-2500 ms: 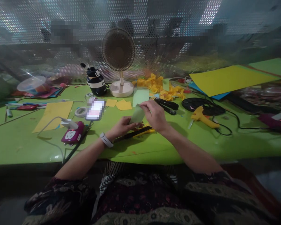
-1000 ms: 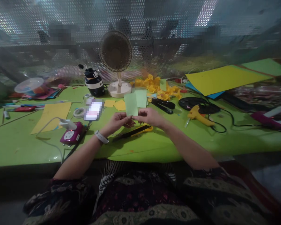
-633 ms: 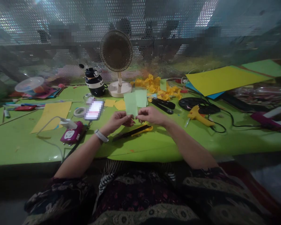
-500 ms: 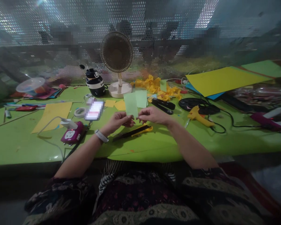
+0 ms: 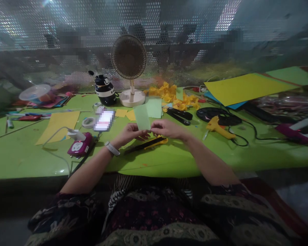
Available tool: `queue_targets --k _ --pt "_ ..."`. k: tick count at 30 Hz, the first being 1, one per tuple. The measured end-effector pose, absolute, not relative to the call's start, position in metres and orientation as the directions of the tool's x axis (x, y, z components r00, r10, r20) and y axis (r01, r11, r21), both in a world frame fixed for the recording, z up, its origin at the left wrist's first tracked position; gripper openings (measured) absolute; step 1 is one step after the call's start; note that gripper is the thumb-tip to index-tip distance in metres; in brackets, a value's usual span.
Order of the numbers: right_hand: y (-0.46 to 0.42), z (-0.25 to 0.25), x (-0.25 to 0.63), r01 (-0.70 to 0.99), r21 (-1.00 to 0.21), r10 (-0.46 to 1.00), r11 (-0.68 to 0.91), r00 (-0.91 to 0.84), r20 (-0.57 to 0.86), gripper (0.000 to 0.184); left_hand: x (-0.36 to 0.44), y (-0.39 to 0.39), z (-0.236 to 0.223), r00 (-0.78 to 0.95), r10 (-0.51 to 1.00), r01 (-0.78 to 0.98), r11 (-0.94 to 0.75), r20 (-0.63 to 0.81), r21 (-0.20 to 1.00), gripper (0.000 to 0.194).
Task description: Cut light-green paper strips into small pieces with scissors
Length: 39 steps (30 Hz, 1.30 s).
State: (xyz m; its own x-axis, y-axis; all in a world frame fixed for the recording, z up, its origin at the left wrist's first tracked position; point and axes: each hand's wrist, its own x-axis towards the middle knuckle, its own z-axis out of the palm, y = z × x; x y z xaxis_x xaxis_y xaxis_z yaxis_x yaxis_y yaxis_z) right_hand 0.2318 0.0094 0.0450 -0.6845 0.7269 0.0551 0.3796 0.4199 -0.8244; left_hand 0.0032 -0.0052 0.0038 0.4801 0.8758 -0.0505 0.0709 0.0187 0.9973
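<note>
A small pale green paper piece [image 5: 142,118] stands tilted up between my two hands. My left hand [image 5: 131,133] is closed on its lower edge. At the lower right corner, the fingers of my right hand [image 5: 166,129] pinch the same piece. Just beneath my hands lies a yellow and black utility knife [image 5: 156,141]. Behind the held piece, more pale green paper [image 5: 155,106] rests on the table. A black stapler [image 5: 179,115] lies beyond my right hand.
Yellow paper flowers [image 5: 166,91] are heaped at the back, beside a white fan [image 5: 129,61] and a dark bottle [image 5: 105,92]. To the left are a phone [image 5: 104,120], tape roll [image 5: 88,122] and purple socket block [image 5: 79,146]. A yellow glue gun [image 5: 218,128] lies right.
The held green paper has tilted further and its top edge has shifted slightly left and down. My hands remain in nearly the same place.
</note>
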Motion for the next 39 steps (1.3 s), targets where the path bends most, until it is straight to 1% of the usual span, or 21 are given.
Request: queue_targets --k 3,5,8,12,18,24,28,31,34,36,39 --pt "0.010 0.042 0.231 0.438 -0.771 0.741 0.462 -0.668 0.064 0.018 0.002 -0.004 0.002 0.491 0.868 0.108 0.023 -0.073 0.994 0.041" --pt "0.011 0.040 0.230 0.451 -0.758 0.746 0.471 -0.662 0.071 0.017 0.002 -0.004 0.001 0.504 0.861 0.119 0.019 -0.077 0.993 0.039" --pt "0.011 0.039 0.230 0.441 -0.774 0.754 0.455 -0.653 0.070 0.015 0.002 -0.005 0.003 0.522 0.849 0.126 0.018 -0.082 0.992 0.038" --pt "0.012 0.043 0.233 0.424 -0.804 0.759 0.418 -0.649 0.053 0.016 0.000 -0.005 0.007 0.539 0.838 0.130 0.020 -0.088 0.991 0.035" --pt "0.017 0.048 0.241 0.343 -0.875 0.766 0.342 -0.641 0.048 0.019 -0.006 -0.001 0.011 0.535 0.842 0.107 0.005 -0.062 0.994 0.030" --pt "0.017 0.049 0.243 0.328 -0.886 0.757 0.326 -0.652 0.037 0.021 -0.009 0.000 0.013 0.570 0.820 0.088 -0.010 -0.042 0.996 0.027" --pt "0.016 0.052 0.245 0.349 -0.888 0.758 0.301 -0.653 0.000 0.023 -0.014 0.001 0.015 0.593 0.803 0.078 0.002 -0.047 0.997 0.028" --pt "0.015 0.053 0.245 0.356 -0.889 0.763 0.290 -0.646 -0.010 0.023 -0.016 0.004 0.015 0.553 0.832 0.017 0.023 -0.029 1.000 0.033" --pt "0.015 0.050 0.241 0.354 -0.892 0.750 0.280 -0.661 -0.027 0.022 -0.014 0.007 0.011 0.436 0.899 -0.086 0.016 0.023 0.996 0.042" --pt "0.014 0.048 0.237 0.363 -0.892 0.746 0.269 -0.664 -0.045 0.021 -0.011 0.008 0.007 0.377 0.925 -0.089 -0.010 0.043 0.996 0.043" --pt "0.011 0.045 0.231 0.374 -0.898 0.753 0.233 -0.654 -0.077 0.022 -0.006 0.009 0.001 0.348 0.937 -0.033 -0.032 0.042 0.999 0.044"
